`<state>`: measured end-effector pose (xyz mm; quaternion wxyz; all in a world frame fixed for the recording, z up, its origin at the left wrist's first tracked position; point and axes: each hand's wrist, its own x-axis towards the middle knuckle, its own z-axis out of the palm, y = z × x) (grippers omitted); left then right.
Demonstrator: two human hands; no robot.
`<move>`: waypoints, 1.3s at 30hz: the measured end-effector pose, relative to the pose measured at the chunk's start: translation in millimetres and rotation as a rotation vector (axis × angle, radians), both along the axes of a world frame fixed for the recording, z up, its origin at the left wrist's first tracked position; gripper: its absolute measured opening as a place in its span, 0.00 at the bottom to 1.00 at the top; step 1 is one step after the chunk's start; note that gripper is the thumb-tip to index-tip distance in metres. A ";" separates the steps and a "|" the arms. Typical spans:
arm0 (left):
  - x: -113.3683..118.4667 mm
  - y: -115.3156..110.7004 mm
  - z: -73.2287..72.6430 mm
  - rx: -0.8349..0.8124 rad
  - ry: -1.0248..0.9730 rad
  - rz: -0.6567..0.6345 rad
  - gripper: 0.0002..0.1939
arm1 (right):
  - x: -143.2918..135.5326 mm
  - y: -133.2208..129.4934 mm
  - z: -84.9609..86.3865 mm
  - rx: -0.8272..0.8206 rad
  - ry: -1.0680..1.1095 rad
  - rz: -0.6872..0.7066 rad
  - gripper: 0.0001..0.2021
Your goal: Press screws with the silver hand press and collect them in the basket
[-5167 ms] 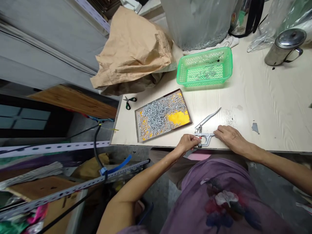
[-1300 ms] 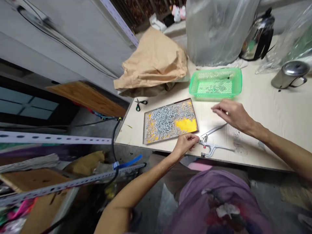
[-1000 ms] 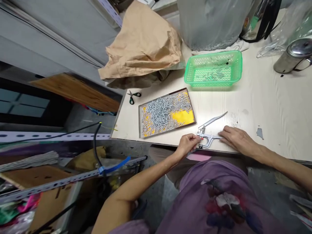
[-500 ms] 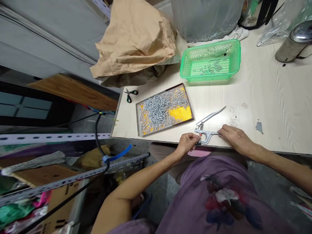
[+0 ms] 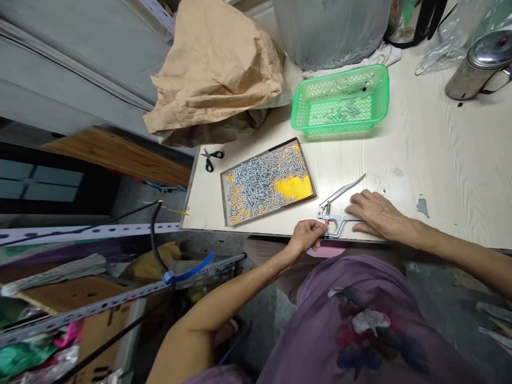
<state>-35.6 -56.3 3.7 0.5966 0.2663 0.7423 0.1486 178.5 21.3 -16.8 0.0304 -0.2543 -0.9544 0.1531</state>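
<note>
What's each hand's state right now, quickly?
Left hand: closed in a pinch by the metal pliers; anything held is too small to tell.
Right hand: open, spread about the metal pliers' handle end.

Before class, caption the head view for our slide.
Left hand and right hand at grey pliers; tray of metal pieces nearby.

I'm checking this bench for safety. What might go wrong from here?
The left hand is at one end of the pliers, so squeezing them might pinch it. The pliers lie near the edge of the table and might slip off. The tray of loose metal pieces sits near that edge; a knock might spill them.
</note>
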 end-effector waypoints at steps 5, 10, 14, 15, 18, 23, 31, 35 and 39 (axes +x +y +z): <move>2.1 1.0 2.2 -0.002 0.015 0.018 0.07 | -0.3 15.7 -11.0 0.060 0.011 -0.067 0.49; 4.1 0.5 4.3 -0.010 0.028 0.020 0.07 | 1.1 26.3 -16.9 0.014 0.011 -0.090 0.53; 3.4 -0.1 1.5 0.000 0.032 0.008 0.07 | 1.4 28.0 -8.2 0.018 0.006 -0.067 0.49; 2.7 -0.2 0.1 0.001 0.036 0.001 0.07 | 0.9 27.8 -5.0 0.022 0.006 -0.059 0.47; -0.9 -2.1 -3.3 -0.010 0.070 -0.059 0.07 | -1.5 25.5 4.0 0.023 -0.002 -0.042 0.38; -2.8 -8.4 -0.2 0.305 0.426 -0.401 0.07 | -4.2 16.6 9.2 0.008 -0.011 -0.050 0.30; 22.6 29.3 -7.2 0.835 0.665 -1.079 0.28 | 3.9 13.9 5.3 -0.021 0.034 -0.060 0.36; 25.9 46.0 -8.1 0.800 0.690 -1.203 0.33 | 14.6 14.0 6.7 -0.007 -0.023 -0.128 0.32; 32.0 54.5 -6.2 0.825 0.664 -1.254 0.30 | 16.2 6.7 9.1 0.001 0.001 -0.148 0.16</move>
